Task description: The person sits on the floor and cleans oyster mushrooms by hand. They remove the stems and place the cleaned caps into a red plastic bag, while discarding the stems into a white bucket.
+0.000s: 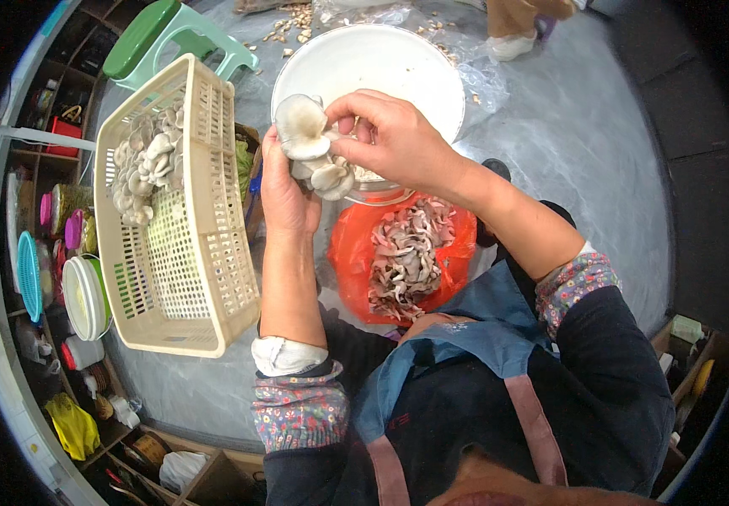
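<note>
My left hand (289, 190) holds a cluster of oyster mushrooms (304, 129) from its left side and below, over the near left rim of a large white basin (370, 57). The fingers of my right hand (396, 136) pinch at the right side of the same cluster; what lies between those fingertips is partly hidden. Below the basin a red plastic bag (348, 265) lies spread out, bearing a heap of torn oyster mushroom pieces (405, 265). A cream plastic crate (212, 190) at the left contains more whole oyster mushroom clusters (149, 158) in its upper part.
A green plastic stool (143, 44) stands beyond the crate. Mushroom scraps (295, 22) and clear plastic sheeting (481, 82) lie on the floor around the basin. Another person's shoe (513, 47) is at the top right. Shelves with jars and tubs (83, 297) line the left side.
</note>
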Available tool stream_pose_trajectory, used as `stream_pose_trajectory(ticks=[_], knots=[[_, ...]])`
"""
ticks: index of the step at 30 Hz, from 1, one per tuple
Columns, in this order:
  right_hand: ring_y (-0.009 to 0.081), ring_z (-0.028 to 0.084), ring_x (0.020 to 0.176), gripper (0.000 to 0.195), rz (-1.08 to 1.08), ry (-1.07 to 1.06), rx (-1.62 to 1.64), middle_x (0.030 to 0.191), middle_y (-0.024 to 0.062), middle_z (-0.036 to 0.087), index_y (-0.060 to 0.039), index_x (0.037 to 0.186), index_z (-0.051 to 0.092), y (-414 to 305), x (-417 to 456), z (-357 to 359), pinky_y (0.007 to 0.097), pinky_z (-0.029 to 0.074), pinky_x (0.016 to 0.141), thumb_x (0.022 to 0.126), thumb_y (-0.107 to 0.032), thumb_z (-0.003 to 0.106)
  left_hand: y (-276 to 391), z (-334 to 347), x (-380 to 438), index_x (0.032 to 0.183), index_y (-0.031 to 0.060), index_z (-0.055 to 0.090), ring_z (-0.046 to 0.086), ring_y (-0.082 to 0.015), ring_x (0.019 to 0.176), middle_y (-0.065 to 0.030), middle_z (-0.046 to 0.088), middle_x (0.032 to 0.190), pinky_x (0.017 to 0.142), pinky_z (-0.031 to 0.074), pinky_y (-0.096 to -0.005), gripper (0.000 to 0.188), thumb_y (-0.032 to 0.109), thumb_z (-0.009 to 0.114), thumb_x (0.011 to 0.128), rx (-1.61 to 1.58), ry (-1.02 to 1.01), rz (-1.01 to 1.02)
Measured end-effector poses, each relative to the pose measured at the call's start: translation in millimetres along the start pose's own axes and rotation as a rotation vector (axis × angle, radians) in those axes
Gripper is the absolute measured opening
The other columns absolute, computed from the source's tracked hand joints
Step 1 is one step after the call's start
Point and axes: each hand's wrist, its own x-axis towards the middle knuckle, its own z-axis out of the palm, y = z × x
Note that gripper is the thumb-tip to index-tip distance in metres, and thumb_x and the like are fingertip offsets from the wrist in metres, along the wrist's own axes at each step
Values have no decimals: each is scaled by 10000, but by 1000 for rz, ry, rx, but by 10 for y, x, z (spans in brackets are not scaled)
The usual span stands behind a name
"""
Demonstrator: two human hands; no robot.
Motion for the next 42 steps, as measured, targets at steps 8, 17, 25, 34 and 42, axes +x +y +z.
stream_pose_trajectory(ticks=[8,17,25,34,42], knots=[[234,583,781,233,136,-208,-32,834,106,572,-16,960,617,94,-18,-196,331,467,709,746,-105,631,-52,155,6,1234,46,386,571,-205,998,-126,528,1131,808,517,-348,355,146,465,903,81,-100,-30],[112,567,825,225,394,-136,831,1015,31,566,-71,1062,525,305,-91,-327,271,499,761,867,-140,612,-110,115,127,1319,102,353,508,-267,1128,-158,472,1257,930,453,-412,456,61,488,885,-196,-81,-79],[92,535,666,290,487,-42,719,871,42,586,10,1050,542,196,9,-488,230,464,608,841,-160,649,-13,-103,223,1159,80,496,526,-269,1096,-122,553,1166,935,446,-425,261,116,460,904,-191,-204,-65],[96,570,734,218,299,-120,133,854,44,604,3,966,603,247,-109,-308,250,484,663,778,-101,641,-80,91,111,1029,1,623,545,-182,1013,-84,511,1208,863,450,-304,280,169,659,807,282,-161,-150],[104,577,732,289,351,-71,352,831,57,621,0,1004,607,251,-89,-213,255,481,663,757,-149,639,-187,2,167,849,30,673,448,-226,1162,-142,455,1268,967,343,-334,219,211,701,730,650,8,108]])
